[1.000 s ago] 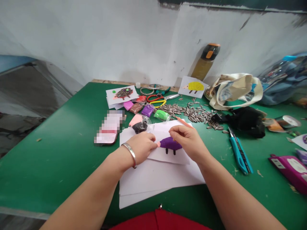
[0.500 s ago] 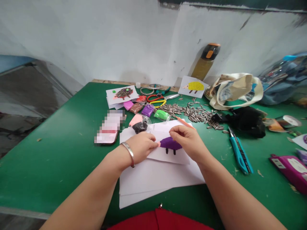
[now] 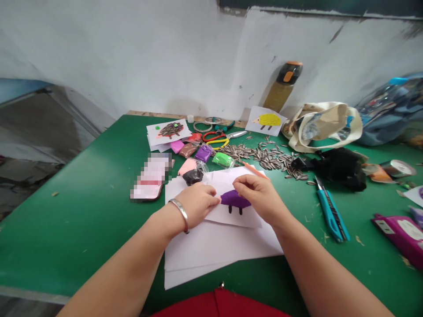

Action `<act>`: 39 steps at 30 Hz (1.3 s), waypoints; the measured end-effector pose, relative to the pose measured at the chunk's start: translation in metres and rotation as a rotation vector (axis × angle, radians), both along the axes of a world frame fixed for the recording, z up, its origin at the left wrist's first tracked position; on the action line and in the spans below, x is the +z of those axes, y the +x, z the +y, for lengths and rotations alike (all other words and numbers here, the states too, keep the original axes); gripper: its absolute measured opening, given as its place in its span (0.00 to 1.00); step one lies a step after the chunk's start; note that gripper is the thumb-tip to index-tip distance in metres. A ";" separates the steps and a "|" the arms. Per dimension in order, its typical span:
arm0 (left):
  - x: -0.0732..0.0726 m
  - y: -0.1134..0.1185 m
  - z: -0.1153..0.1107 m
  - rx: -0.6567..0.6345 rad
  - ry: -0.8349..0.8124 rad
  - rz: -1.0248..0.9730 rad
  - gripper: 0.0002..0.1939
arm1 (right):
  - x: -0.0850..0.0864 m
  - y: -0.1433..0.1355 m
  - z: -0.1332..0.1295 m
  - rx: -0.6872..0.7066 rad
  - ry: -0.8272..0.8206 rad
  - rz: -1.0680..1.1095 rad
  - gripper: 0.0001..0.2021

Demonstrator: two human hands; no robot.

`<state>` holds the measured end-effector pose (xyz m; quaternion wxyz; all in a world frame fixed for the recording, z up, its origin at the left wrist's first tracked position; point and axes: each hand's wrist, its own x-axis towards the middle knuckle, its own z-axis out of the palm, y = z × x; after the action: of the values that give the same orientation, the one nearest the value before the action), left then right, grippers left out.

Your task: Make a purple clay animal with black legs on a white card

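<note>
A purple clay animal shape (image 3: pixel 234 199) with a pink snout and two black legs lies flat on a white paper card (image 3: pixel 231 218). My left hand (image 3: pixel 194 202), wearing a silver bangle, rests on the card's left side. Its fingers are stretched out, with the tips touching the pink snout. Over the right end of the purple shape is my right hand (image 3: pixel 261 193), thumb and forefinger pinched together; anything between them is too small or hidden to make out. Under the card are larger white sheets (image 3: pixel 211 248). A bag of black clay (image 3: pixel 192 176) lies just beyond my left hand.
Bagged clay (image 3: pixel 203 152), scissors (image 3: pixel 216 140) and sunflower seeds (image 3: pixel 269 157) lie behind the paper. A phone (image 3: pixel 152 178) is on the left, a teal utility knife (image 3: pixel 330 211) on the right. Behind stand a bottle (image 3: pixel 283 86), a yellow hedgehog picture (image 3: pixel 267 120) and a cloth bag (image 3: pixel 325 125).
Both hands stay nearly in place over the card. My left hand has shifted very slightly to the right, and the camera view has moved a little.
</note>
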<state>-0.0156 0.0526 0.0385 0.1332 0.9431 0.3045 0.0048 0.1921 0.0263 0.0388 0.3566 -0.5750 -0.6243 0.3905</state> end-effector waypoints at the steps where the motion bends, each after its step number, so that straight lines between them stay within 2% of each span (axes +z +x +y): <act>1: -0.001 0.000 -0.001 0.015 0.017 0.004 0.16 | 0.000 0.000 0.000 0.000 0.000 -0.005 0.09; 4: -0.001 0.002 -0.004 0.042 0.029 0.030 0.16 | 0.001 -0.002 -0.001 -0.016 -0.012 -0.013 0.10; 9: 0.009 0.003 -0.004 0.076 -0.059 0.016 0.16 | 0.001 -0.004 -0.004 -0.044 -0.053 0.027 0.11; 13: 0.014 0.004 -0.004 0.136 -0.048 -0.079 0.14 | -0.003 -0.005 -0.005 -0.027 -0.093 0.103 0.09; 17: 0.012 0.005 -0.004 0.170 -0.027 -0.142 0.14 | -0.005 -0.005 -0.005 -0.043 -0.095 0.094 0.09; 23: 0.008 0.005 -0.001 0.179 -0.045 -0.136 0.14 | -0.001 -0.004 -0.005 -0.067 -0.036 0.054 0.12; 27: 0.006 0.005 0.001 0.189 -0.054 -0.108 0.14 | -0.005 -0.005 -0.005 -0.050 -0.142 0.184 0.09; 31: 0.005 0.005 0.003 0.193 -0.051 -0.096 0.15 | -0.012 -0.006 -0.005 -0.044 -0.197 0.309 0.12; 39: 0.006 0.003 0.004 0.197 -0.044 -0.088 0.15 | -0.009 -0.005 -0.005 -0.028 -0.058 0.116 0.09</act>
<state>-0.0122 0.0563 0.0441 0.1661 0.9043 0.3897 0.0527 0.1876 0.0211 0.0297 0.3808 -0.5701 -0.5828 0.4361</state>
